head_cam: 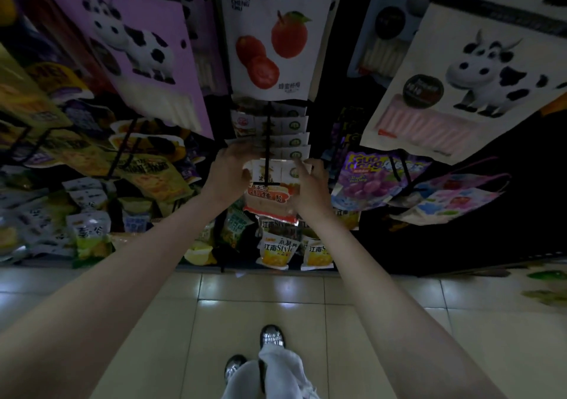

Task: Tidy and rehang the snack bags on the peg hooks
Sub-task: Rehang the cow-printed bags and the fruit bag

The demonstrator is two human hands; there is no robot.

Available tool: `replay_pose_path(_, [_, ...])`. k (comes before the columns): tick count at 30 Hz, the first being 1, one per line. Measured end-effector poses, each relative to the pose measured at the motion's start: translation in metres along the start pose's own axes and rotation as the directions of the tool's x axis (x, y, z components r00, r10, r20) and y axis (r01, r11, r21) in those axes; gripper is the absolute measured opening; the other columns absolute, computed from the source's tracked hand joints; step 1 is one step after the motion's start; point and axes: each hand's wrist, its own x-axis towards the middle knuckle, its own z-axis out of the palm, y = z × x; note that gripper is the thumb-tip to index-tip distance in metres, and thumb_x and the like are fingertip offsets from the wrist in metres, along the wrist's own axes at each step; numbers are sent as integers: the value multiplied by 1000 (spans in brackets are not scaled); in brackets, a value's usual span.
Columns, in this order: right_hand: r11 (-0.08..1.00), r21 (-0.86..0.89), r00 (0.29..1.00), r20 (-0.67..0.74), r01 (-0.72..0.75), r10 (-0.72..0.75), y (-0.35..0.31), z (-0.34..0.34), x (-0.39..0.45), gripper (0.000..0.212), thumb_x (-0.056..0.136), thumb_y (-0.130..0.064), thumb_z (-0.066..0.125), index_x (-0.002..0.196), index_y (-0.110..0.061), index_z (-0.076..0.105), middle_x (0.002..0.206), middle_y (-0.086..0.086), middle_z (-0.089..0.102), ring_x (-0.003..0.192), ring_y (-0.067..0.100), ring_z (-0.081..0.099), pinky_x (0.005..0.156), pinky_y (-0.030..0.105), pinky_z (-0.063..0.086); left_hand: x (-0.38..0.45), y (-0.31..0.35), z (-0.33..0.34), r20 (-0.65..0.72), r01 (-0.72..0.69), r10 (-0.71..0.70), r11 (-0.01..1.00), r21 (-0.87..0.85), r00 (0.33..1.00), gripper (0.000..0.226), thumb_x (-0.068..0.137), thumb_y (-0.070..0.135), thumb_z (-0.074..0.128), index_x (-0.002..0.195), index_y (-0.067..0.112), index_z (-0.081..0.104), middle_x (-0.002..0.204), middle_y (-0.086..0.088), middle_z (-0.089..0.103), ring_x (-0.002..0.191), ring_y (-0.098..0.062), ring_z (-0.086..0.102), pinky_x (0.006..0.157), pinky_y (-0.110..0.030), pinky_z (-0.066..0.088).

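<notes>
Two bare arms reach out to a wall of snacks in a dim shop. The left hand [231,165] and the right hand [310,181] both hold the same snack bag [270,194], one on each side of its top. The fingers of each hand curl round the bag's edges. The bag is white at the top with an orange and red picture lower down. It sits at the near end of a black peg hook [267,141], and the hook's thin bar runs right over the middle of the bag's top. I cannot tell if the bag is hanging on the hook or just held up against it.

Farther back on the same hook hangs a row of matching white bags [294,128], packed one behind the other. Above them hangs a big white bag with red fruit [267,36] on it. To the left is a purple bag with a cow [135,43]. To the right is a white bag with a cow [478,70], and below it a purple grape candy bag [371,178]. Under the hands hang yellow corn snack bags [276,251]. The floor [276,300] is pale tile, and two shiny shoes [271,337] stand on it.
</notes>
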Motion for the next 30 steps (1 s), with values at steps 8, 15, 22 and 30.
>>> replay_pose_path(8, [981,130,898,-433,145,-76,15,-82,-58,50,86,5,48,135,-2,40,134,18,35,125,29,38,101,19,25,-15,40,-42,-55,-83,79,994,-67,995,34,84,-9,50,111,4,64,115,-19,56,104,-37,54,84,-31,42])
replay_pose_path(15, [939,340,544,-798,46,262,36,-182,-62,67,81,-11,62,138,1,30,140,24,29,131,36,32,109,40,29,-9,107,-63,-57,-230,224,960,-158,973,33,85,-11,49,114,-1,61,119,-22,53,106,-34,52,86,-28,39])
replay_pose_path(22, [641,760,656,-537,104,530,30,-245,-52,60,83,-22,69,135,-11,41,132,2,52,120,16,50,101,29,40,-2,144,-70,-47,-308,305,941,-138,951,34,88,-5,48,118,7,59,121,-11,52,112,-23,49,87,-17,33])
replay_pose_path(30, [663,669,701,-647,335,299,7,-251,-97,14,92,-19,57,106,-18,60,105,5,65,101,16,61,91,30,49,-2,164,-90,-127,-388,371,907,-162,920,35,87,-7,47,117,6,59,122,-11,51,113,-24,50,94,-23,37])
